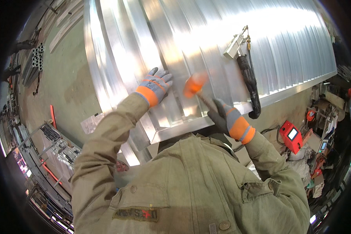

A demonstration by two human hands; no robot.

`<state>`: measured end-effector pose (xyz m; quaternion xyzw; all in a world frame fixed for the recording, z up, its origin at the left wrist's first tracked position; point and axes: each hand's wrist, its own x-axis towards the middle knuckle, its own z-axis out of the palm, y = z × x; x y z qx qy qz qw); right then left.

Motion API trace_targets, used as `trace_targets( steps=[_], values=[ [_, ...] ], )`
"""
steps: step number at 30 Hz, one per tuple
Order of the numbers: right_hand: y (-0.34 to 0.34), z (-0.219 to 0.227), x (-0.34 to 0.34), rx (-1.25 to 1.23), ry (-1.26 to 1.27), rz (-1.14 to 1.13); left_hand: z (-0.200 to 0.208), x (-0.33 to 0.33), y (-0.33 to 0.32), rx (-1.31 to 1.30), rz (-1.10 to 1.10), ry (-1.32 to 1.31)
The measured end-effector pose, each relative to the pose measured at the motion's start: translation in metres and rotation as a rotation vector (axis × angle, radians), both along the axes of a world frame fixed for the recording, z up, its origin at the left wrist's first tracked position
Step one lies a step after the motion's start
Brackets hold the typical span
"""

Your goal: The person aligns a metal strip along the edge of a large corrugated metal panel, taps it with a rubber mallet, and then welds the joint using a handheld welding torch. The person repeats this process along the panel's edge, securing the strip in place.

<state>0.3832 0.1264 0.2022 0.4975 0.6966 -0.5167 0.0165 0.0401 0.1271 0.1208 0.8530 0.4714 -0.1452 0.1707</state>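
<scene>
A large ribbed sheet-metal panel [160, 43] in a metal frame lies in front of me. My left hand [154, 86], in a grey and orange glove, rests on its ribs with the fingers stretched out. In my right hand [232, 121], gloved alike, is the handle of a mallet [195, 85]. Its orange head is smeared by motion over the ribs near the frame's front edge [183, 129]. Right of the mallet a welding torch [246, 72] with a black-sleeved cable lies on the panel, its cable end hanging over the edge.
A red box with a screen [291, 137] stands at the right, beside a cluttered bench. Bundled metal tubes [38, 57] lie at the far left, and a rack of metal profiles [62, 150] stands lower left. Long metal strips [66, 29] lie on the floor [70, 82].
</scene>
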Motion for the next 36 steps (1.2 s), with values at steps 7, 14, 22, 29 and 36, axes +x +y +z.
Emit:
trace_targets(
  steps=[7, 14, 22, 29, 36],
  values=[
    [-0.013, 0.004, 0.022, -0.104, -0.147, 0.300, -0.031, 0.008, 0.035, -0.090, -0.217, 0.181],
    [-0.003, 0.011, 0.019, -0.102, -0.160, 0.432, -0.033, 0.004, 0.025, 0.072, -0.287, 0.218],
    [0.005, 0.004, 0.008, -0.048, -0.053, 0.363, -0.025, 0.032, 0.025, -0.142, -0.135, 0.403],
    [0.009, 0.015, 0.000, 0.032, -0.025, 0.337, -0.039, 0.025, 0.047, -0.335, -0.152, 0.377],
    [-0.003, 0.019, -0.007, -0.162, -0.256, 0.625, -0.034, 0.017, 0.058, -0.290, -0.265, 0.332]
  ],
)
